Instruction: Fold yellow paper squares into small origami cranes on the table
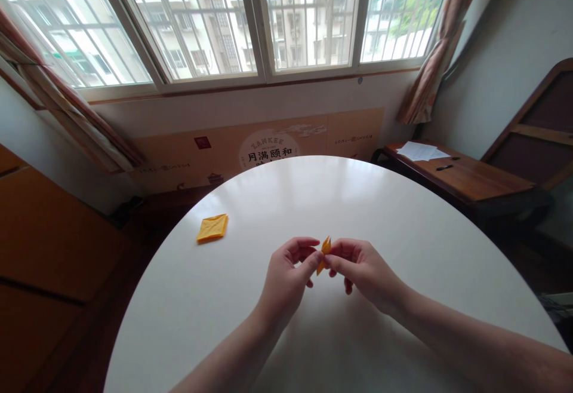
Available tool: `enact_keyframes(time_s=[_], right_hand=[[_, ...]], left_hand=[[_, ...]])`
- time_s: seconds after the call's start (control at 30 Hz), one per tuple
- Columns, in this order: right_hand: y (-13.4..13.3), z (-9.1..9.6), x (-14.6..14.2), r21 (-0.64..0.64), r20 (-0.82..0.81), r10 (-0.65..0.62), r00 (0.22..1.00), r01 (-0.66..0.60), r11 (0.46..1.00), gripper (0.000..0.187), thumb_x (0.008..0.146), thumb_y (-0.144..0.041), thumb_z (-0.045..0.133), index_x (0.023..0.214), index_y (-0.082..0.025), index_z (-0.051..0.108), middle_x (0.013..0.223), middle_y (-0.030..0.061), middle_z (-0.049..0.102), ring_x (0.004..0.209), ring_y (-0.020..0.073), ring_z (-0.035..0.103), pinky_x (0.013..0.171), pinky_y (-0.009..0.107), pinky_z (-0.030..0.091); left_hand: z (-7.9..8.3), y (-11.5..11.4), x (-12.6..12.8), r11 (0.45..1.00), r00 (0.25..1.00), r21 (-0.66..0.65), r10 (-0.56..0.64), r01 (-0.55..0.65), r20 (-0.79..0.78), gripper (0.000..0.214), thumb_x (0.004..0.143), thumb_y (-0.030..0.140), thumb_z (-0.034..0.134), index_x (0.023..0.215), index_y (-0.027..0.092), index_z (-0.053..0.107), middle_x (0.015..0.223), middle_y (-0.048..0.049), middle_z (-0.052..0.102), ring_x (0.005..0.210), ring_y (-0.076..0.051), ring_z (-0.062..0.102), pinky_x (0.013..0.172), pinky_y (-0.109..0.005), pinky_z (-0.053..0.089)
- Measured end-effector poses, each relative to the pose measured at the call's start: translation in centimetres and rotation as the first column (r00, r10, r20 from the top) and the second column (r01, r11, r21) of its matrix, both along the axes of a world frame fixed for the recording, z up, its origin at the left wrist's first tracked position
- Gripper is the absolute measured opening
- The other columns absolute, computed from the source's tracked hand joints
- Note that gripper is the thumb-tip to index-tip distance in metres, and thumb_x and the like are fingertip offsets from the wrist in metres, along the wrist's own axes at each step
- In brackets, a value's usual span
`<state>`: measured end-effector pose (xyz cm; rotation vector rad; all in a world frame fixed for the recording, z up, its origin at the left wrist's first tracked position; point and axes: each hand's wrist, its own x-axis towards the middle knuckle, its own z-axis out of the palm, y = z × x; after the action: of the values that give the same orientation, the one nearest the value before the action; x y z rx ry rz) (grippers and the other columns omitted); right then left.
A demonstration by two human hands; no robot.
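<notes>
Above the round white table (403,220), both my hands pinch a small folded piece of orange paper (325,246). My left hand (289,273) grips it from the left with thumb and fingertips closed. My right hand (362,267) grips it from the right, fingers curled. Only the paper's pointed top and a sliver of its lower part show between the fingertips. A second folded orange paper (212,227) lies flat on the table, far to the left of my hands.
A wooden side desk (465,178) with white sheets (421,151) and a dark pen stands at the right. A printed cardboard panel (268,148) leans under the barred window. Wooden furniture sits at the left.
</notes>
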<state>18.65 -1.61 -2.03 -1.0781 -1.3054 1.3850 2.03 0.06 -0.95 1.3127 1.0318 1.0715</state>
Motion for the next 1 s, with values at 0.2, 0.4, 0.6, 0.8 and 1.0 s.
enact_keyframes(time_s=[0.2, 0.4, 0.6, 0.8, 1.0], right_hand=[[0.11, -0.16, 0.36, 0.025, 0.020, 0.014, 1.000, -0.015, 1.000, 0.017, 0.086, -0.034, 0.069, 0.085, -0.017, 0.070, 0.075, 0.0029, 0.065, 0.068, 0.0147, 0.060, 0.043, 0.018, 0.045], [0.06, -0.40, 0.34, 0.078, 0.098, 0.004, 0.995, -0.011, 0.997, 0.023, 0.088, -0.041, 0.068, 0.090, -0.018, 0.072, 0.077, 0.0036, 0.067, 0.069, 0.0158, 0.060, 0.042, 0.018, 0.045], [0.13, -0.29, 0.27, 0.136, 0.141, -0.035, 0.989, 0.016, 0.991, 0.026, 0.088, -0.043, 0.068, 0.093, -0.018, 0.071, 0.080, 0.0050, 0.068, 0.072, 0.0173, 0.061, 0.041, 0.019, 0.047], [0.33, -0.23, 0.33, 0.068, 0.069, 0.000, 0.998, -0.005, 0.998, 0.024, 0.088, -0.040, 0.067, 0.089, -0.016, 0.068, 0.077, 0.0037, 0.066, 0.065, 0.0145, 0.059, 0.040, 0.018, 0.044], [0.38, 0.12, 0.20, 0.036, 0.101, 0.019, 0.995, -0.023, 0.999, 0.022, 0.086, -0.038, 0.064, 0.084, -0.016, 0.067, 0.072, 0.0016, 0.062, 0.058, 0.0116, 0.053, 0.039, 0.018, 0.040]], left_hand=[[0.45, 0.00, 0.00, 0.994, 0.997, -0.091, -0.069, 0.066, -0.039, 0.031, 0.077, 0.041, 0.075, 0.082, 0.011, 0.073, 0.066, -0.0040, 0.064, 0.061, -0.013, 0.055, 0.045, -0.019, 0.044], [0.62, 0.11, -0.02, 0.994, 0.998, -0.107, -0.042, 0.038, -0.035, 0.029, 0.074, 0.042, 0.075, 0.075, 0.013, 0.072, 0.062, -0.0013, 0.060, 0.056, -0.011, 0.050, 0.044, -0.018, 0.042], [0.62, 0.10, -0.21, 0.989, 0.999, -0.150, -0.021, 0.016, -0.033, 0.028, 0.072, 0.041, 0.076, 0.070, 0.013, 0.070, 0.060, -0.0005, 0.057, 0.055, -0.011, 0.048, 0.044, -0.018, 0.041], [0.44, 0.08, -0.22, 0.991, 0.997, -0.127, -0.045, 0.036, -0.064, 0.030, 0.073, 0.042, 0.075, 0.073, 0.013, 0.071, 0.062, -0.0021, 0.060, 0.055, -0.011, 0.050, 0.044, -0.019, 0.042], [0.29, 0.16, -0.10, 0.995, 0.992, -0.078, -0.073, 0.065, -0.106, 0.033, 0.075, 0.045, 0.073, 0.075, 0.012, 0.072, 0.063, -0.0029, 0.061, 0.055, -0.012, 0.050, 0.043, -0.019, 0.043]])
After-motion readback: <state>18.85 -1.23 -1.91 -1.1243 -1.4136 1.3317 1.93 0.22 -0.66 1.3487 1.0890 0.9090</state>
